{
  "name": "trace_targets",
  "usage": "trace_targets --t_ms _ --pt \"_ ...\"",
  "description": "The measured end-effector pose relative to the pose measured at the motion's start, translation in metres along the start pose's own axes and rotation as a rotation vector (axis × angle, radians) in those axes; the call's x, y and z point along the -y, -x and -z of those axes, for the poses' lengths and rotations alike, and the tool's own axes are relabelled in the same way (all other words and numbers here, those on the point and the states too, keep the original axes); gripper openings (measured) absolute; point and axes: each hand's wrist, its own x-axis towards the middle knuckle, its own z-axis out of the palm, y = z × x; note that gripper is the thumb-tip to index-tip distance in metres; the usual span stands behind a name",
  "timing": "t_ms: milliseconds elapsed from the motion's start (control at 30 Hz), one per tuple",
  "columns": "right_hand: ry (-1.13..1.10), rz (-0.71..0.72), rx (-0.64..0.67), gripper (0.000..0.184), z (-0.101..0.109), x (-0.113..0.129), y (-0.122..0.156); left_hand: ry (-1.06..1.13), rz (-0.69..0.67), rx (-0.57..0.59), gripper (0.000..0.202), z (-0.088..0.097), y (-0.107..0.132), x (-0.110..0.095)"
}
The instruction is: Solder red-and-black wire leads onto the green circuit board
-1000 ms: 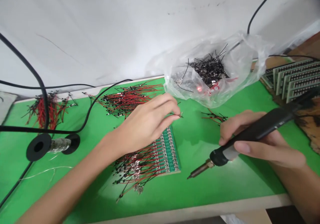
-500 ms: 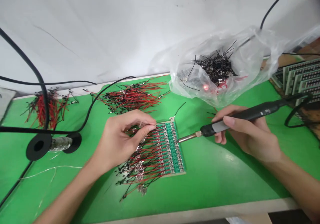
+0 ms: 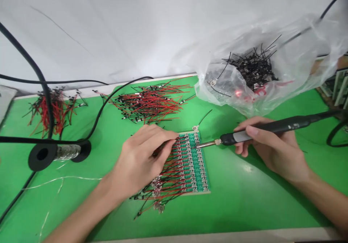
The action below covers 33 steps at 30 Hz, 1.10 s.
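Observation:
A green circuit board panel (image 3: 206, 170) with rows of small metal contacts lies flat on the bench. Red and black wires (image 3: 170, 170) run off its left side. My left hand (image 3: 146, 156) is closed at the panel's upper left, thumb and fingertips pinching a thin wire (image 3: 182, 137) whose far end reaches the contacts. In my right hand (image 3: 274, 150) is a soldering iron (image 3: 268, 130), gripped like a pen. Its metal tip points left over the panel's upper part, between two contact columns; whether it touches cannot be made out.
Behind the panel lies a pile of red and black wires (image 3: 152, 103), with another bundle (image 3: 51, 112) farther left. A solder spool (image 3: 43, 156) sits at left among black cables. A plastic bag (image 3: 217, 87) of black-wired parts stands at back right, near upright boards (image 3: 341, 87).
The iron's tip has shifted left across the panel, from the right contact column toward the middle. My left hand keeps its pinch near the panel's upper left. The whole view has shifted somewhat.

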Motion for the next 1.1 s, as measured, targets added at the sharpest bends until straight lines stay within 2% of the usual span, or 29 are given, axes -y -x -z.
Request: trace_targets --t_ms 167,267,433,767,1100 --pt "0.005 0.003 -0.012 0.011 0.002 0.0 -0.001 0.067 0.157 -0.098 0.017 -0.001 0.006 -0.013" --pt "0.008 -0.016 -0.011 0.011 0.001 0.001 -0.002 0.115 0.192 -0.126 0.017 -0.005 0.013 -0.016" --pt "0.029 -0.011 -0.021 0.011 0.0 0.001 -0.002 0.139 0.166 -0.153 0.022 -0.011 0.018 -0.019" --pt "0.04 -0.03 -0.016 0.012 0.0 0.004 -0.002 0.069 0.163 -0.129 0.022 -0.018 0.021 -0.017" --pt "0.044 -0.042 -0.014 0.012 0.0 0.004 -0.002 0.055 0.12 -0.111 0.027 -0.018 0.023 -0.014"
